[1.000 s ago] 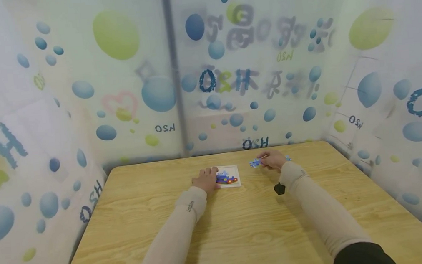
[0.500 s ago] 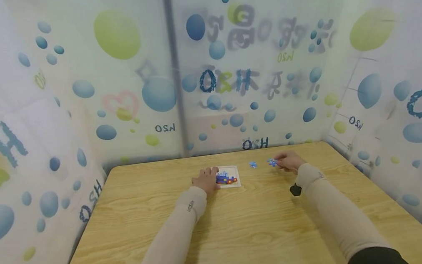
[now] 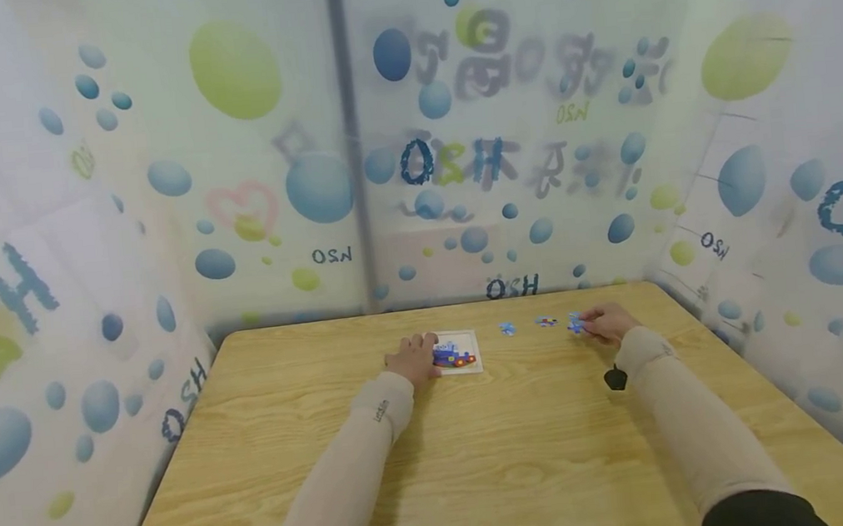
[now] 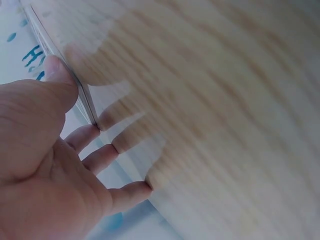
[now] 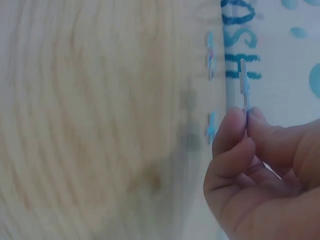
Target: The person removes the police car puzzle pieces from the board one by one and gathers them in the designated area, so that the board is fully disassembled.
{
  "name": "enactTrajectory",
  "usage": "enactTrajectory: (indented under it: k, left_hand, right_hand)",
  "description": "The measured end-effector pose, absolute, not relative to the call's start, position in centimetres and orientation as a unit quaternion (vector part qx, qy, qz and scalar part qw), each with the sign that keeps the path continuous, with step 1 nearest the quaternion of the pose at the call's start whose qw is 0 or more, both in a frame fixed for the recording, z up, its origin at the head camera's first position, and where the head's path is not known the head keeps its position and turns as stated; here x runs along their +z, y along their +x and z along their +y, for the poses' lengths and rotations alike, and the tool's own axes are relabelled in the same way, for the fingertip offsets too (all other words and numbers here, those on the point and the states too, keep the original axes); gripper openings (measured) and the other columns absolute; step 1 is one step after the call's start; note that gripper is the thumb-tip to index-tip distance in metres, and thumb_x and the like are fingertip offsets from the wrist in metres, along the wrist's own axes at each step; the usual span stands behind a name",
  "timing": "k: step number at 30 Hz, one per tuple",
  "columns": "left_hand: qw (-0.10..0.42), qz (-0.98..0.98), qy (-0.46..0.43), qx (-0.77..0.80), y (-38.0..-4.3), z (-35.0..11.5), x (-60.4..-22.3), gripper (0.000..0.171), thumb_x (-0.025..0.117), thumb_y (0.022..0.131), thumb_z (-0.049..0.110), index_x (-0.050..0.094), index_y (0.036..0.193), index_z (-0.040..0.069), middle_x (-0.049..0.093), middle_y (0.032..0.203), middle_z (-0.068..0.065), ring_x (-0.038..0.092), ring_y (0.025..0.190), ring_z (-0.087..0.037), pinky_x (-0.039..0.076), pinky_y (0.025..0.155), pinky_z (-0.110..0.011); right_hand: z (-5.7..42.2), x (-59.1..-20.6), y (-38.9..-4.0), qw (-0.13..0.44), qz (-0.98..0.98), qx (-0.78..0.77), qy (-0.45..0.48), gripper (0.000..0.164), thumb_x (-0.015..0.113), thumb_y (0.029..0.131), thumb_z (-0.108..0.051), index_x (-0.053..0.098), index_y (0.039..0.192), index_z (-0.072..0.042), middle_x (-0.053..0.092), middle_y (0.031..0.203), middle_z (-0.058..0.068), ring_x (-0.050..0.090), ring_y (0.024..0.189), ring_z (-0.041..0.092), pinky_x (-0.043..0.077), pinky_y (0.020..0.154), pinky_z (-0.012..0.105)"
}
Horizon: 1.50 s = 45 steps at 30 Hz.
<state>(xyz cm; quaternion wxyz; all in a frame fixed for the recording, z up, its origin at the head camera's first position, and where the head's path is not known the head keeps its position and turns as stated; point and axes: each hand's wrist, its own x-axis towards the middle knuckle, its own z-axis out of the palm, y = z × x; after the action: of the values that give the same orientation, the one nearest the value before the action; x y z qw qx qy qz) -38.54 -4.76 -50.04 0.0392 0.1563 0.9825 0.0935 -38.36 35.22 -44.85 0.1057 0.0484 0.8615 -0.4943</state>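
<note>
Left hand [image 3: 412,358] lies with fingers spread at the left side of the picture board [image 3: 468,341], thumb against it, fingertips on the bench [image 3: 484,458]; no curl around it. Right hand [image 3: 607,323] pinches a blue puzzle piece [image 3: 576,324] between thumb and fingers, at the far right; whether the piece touches the bench, cannot tell. Between board and right hand lie a loose blue piece [image 3: 508,329] and a red-marked piece [image 3: 547,320], well apart. Risks, as judged: a loosened pinch could let the thin piece slip; a low leftward sweep could knock the loose ones toward the far edge; uneven pressure could skid the board. Far edge sits near all the pieces, with the printed wall [image 3: 452,269] behind, so little room there; near side offers far more.
</note>
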Motion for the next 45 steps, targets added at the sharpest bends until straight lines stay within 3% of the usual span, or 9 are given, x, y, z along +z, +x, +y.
enactTrajectory:
  k: [3,5,7,10,13,18,25,32,45]
  left_hand:
    - [0.040,0.982,0.157,0.094,-38.5,-4.8,-50.0,0.063,0.065,0.097,0.040,0.038,0.150,0.019,0.046,0.148,-0.014,0.043,0.134,-0.035,0.045,0.095,-0.070]
    - [0.040,0.982,0.156,0.096,-38.4,-4.8,-49.9,0.064,0.065,0.096,0.040,0.038,0.150,0.019,0.046,0.148,-0.013,0.043,0.134,-0.035,0.045,0.095,-0.070]
    - [0.041,0.982,0.155,0.097,-38.4,-4.9,-49.9,0.063,0.065,0.096,0.041,0.038,0.149,0.019,0.046,0.148,-0.013,0.043,0.134,-0.035,0.046,0.095,-0.070]
    - [0.041,0.982,0.155,0.098,-38.4,-4.9,-49.8,0.063,0.065,0.096,0.041,0.038,0.149,0.019,0.046,0.147,-0.014,0.043,0.134,-0.035,0.046,0.095,-0.069]
    - [0.040,0.982,0.156,0.098,-38.4,-4.8,-49.9,0.063,0.065,0.096,0.041,0.038,0.149,0.019,0.047,0.146,-0.013,0.044,0.133,-0.034,0.047,0.095,-0.068]
    - [0.031,0.981,0.166,0.096,-38.6,-4.6,-50.2,0.062,0.064,0.096,0.043,0.039,0.148,0.019,0.049,0.145,-0.012,0.045,0.131,-0.033,0.049,0.093,-0.067]
    - [0.016,0.980,0.172,0.098,-38.8,-4.5,-50.5,0.062,0.065,0.095,0.045,0.040,0.146,0.020,0.050,0.141,-0.011,0.047,0.127,-0.032,0.050,0.090,-0.065]
    - [0.039,0.981,0.156,0.104,-38.8,-4.7,-50.2,0.064,0.065,0.095,0.043,0.039,0.149,0.019,0.048,0.146,-0.011,0.046,0.129,-0.032,0.048,0.093,-0.066]
    - [0.043,0.982,0.153,0.104,-38.4,-5.1,-49.9,0.062,0.067,0.095,0.042,0.041,0.147,0.019,0.048,0.145,-0.011,0.046,0.128,-0.032,0.048,0.092,-0.066]
  right_hand:
    - [36.0,-45.2,-38.4,0.097,0.881,-0.460,0.048,0.036,0.054,0.101,0.003,0.049,0.133,0.018,0.063,0.109,0.023,0.062,0.074,0.008,0.055,0.069,0.022]
    - [36.3,-45.5,-38.5,0.090,0.884,-0.455,0.059,0.035,0.055,0.099,0.005,0.051,0.131,0.018,0.063,0.109,0.022,0.062,0.073,0.007,0.055,0.068,0.021]
    - [36.4,-45.6,-38.6,0.084,0.885,-0.453,0.071,0.035,0.055,0.097,0.007,0.051,0.129,0.020,0.064,0.101,0.020,0.061,0.070,0.007,0.055,0.066,0.020]
    - [36.5,-45.7,-38.7,0.075,0.882,-0.459,0.083,0.034,0.055,0.094,0.011,0.052,0.126,0.022,0.063,0.083,0.007,0.061,0.064,0.006,0.053,0.061,0.019]
    - [36.8,-45.9,-38.8,0.069,0.893,-0.437,0.083,0.032,0.058,0.092,0.009,0.055,0.122,0.021,0.064,0.077,0.005,0.061,0.062,0.006,0.051,0.058,0.018]
    - [37.3,-46.0,-39.1,0.063,0.919,-0.379,0.084,0.029,0.064,0.090,0.004,0.062,0.116,0.017,0.068,0.090,0.016,0.063,0.074,0.016,0.052,0.066,0.025]
    - [37.8,-46.0,-39.6,0.048,0.955,-0.283,0.069,0.029,0.066,0.091,-0.006,0.068,0.115,0.011,0.062,0.119,0.033,0.057,0.107,0.044,0.052,0.088,0.048]
    - [37.1,-46.3,-39.9,0.027,0.971,-0.231,0.063,0.026,0.067,0.087,-0.005,0.069,0.109,0.009,0.065,0.116,0.031,0.059,0.109,0.050,0.051,0.092,0.056]
    - [36.3,-47.3,-39.7,0.018,0.973,-0.227,0.042,0.025,0.065,0.091,-0.005,0.068,0.110,0.011,0.066,0.116,0.032,0.059,0.109,0.051,0.051,0.093,0.058]
